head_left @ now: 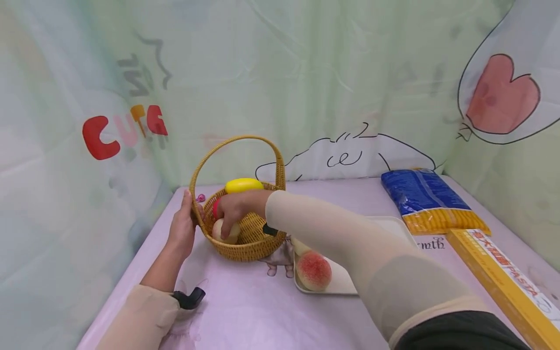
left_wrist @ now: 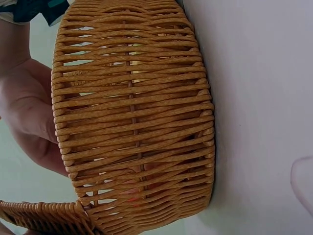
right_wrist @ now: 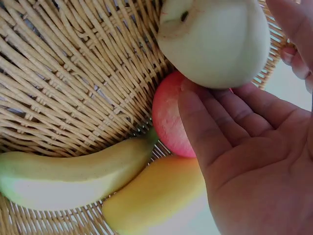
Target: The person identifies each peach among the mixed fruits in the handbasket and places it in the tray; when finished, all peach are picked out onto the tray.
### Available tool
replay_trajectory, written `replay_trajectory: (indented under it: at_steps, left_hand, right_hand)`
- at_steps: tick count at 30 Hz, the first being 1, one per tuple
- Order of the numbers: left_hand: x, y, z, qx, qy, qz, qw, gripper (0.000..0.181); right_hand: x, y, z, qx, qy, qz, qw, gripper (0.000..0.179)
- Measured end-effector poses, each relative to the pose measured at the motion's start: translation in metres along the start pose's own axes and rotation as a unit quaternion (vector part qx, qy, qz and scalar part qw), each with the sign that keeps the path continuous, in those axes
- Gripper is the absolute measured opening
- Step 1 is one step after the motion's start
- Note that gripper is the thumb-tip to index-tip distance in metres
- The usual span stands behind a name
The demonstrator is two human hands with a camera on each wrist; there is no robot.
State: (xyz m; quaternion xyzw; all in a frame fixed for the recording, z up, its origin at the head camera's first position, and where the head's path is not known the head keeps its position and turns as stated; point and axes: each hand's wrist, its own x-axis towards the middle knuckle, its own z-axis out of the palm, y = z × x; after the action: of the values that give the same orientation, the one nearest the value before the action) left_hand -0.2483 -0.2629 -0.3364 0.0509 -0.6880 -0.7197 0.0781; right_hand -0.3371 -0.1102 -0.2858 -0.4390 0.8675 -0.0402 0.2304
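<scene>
A round wicker basket [head_left: 245, 251] with a tall handle stands on the table. My left hand [head_left: 183, 233] grips its left rim by the handle's foot; in the left wrist view the weave hides part of that hand. My right hand [head_left: 234, 210] reaches inside and holds a pale peach [right_wrist: 220, 44] at the left wall, fingers against its underside. Beneath them sits a red apple [right_wrist: 171, 115], partly covered. A banana [right_wrist: 73, 176] and a smooth yellow fruit [right_wrist: 156, 198] lie beside it in the basket.
Right of the basket is a white tray [head_left: 343, 284] with a red-blushed peach [head_left: 314, 271] and another pale fruit [head_left: 300, 247], partly under my right sleeve. A blue-and-yellow bag [head_left: 430, 199] and a long pasta box [head_left: 503, 282] lie farther right. A small pink object [head_left: 201, 198] lies behind the basket.
</scene>
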Motion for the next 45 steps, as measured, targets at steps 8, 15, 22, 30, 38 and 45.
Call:
replay_trajectory:
  at_steps: [8,15,22,30,38,45]
  left_hand:
    - [0.001,-0.005,0.013,0.003,-0.004,0.004,1.0,0.063]
    - [0.001,-0.004,0.018,0.011,-0.011,0.002,0.9999,0.064]
    - [-0.002,-0.006,0.018,0.005,-0.012,-0.001,0.9999,0.067]
    - [-0.003,-0.002,0.007,0.007,-0.006,0.004,0.9999,0.066]
    - [-0.006,0.0,-0.001,0.016,-0.004,0.0,0.9999,0.067]
    - [-0.007,0.0,0.0,0.006,-0.004,-0.005,1.0,0.066]
  right_hand:
    - [-0.003,0.003,0.011,-0.009,-0.009,0.017,0.9998,0.052]
    - [-0.01,0.007,0.013,-0.016,-0.005,0.024,0.9996,0.053]
    - [-0.02,0.008,0.007,-0.046,0.045,-0.009,0.9979,0.043]
    - [-0.038,0.006,-0.005,0.016,0.088,-0.006,0.996,0.046]
    - [-0.062,0.01,-0.009,0.067,0.121,-0.005,0.9905,0.052]
    - [-0.085,0.02,-0.001,0.115,0.148,0.001,0.9822,0.06]
